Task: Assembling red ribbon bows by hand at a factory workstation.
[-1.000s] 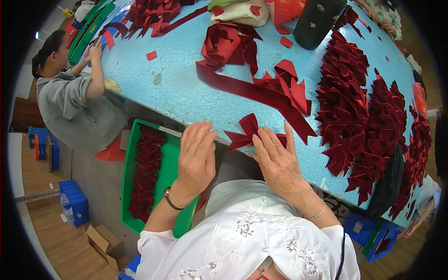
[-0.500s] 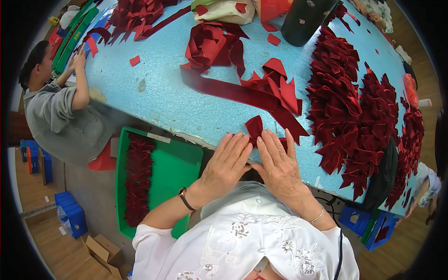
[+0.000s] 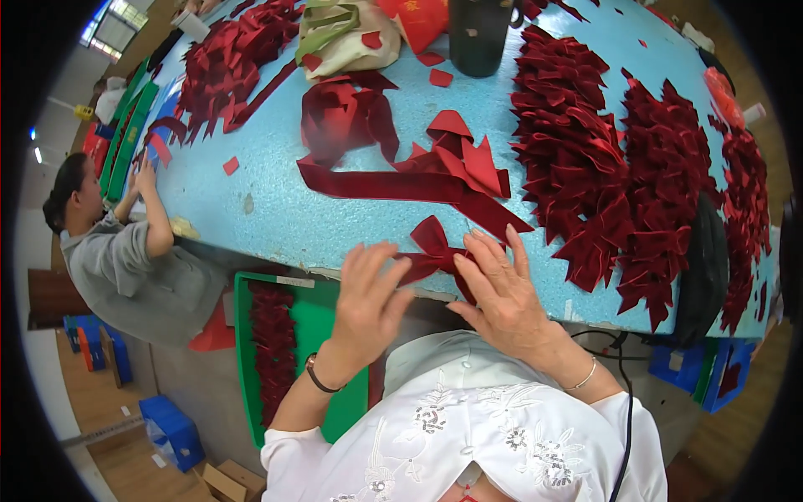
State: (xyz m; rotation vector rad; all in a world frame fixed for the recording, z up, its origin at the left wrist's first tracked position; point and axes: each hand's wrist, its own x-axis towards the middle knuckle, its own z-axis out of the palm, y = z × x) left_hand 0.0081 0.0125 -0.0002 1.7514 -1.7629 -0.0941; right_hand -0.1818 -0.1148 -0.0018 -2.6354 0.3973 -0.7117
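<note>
A dark red velvet bow lies at the near edge of the blue table, one loop pointing up. My left hand is at its left side, fingers apart and slightly blurred; whether a fingertip touches the bow I cannot tell. My right hand rests on the bow's right part with fingers stretched over it and the thumb apart, hiding that side. Just beyond lies a long dark red ribbon, its end near my right fingertips. Folded red ribbon pieces sit behind it.
Rows of dark red bows cover the table's right side. A dark mug and a cloth bag stand farther back. Below the table's left edge, a green bin holds a row of bows. A person in grey works at left.
My left hand has lifted away to the left and its fingers have spread, so more of the bow shows. My right hand stays over the bow. The whole view has shifted with my head.
</note>
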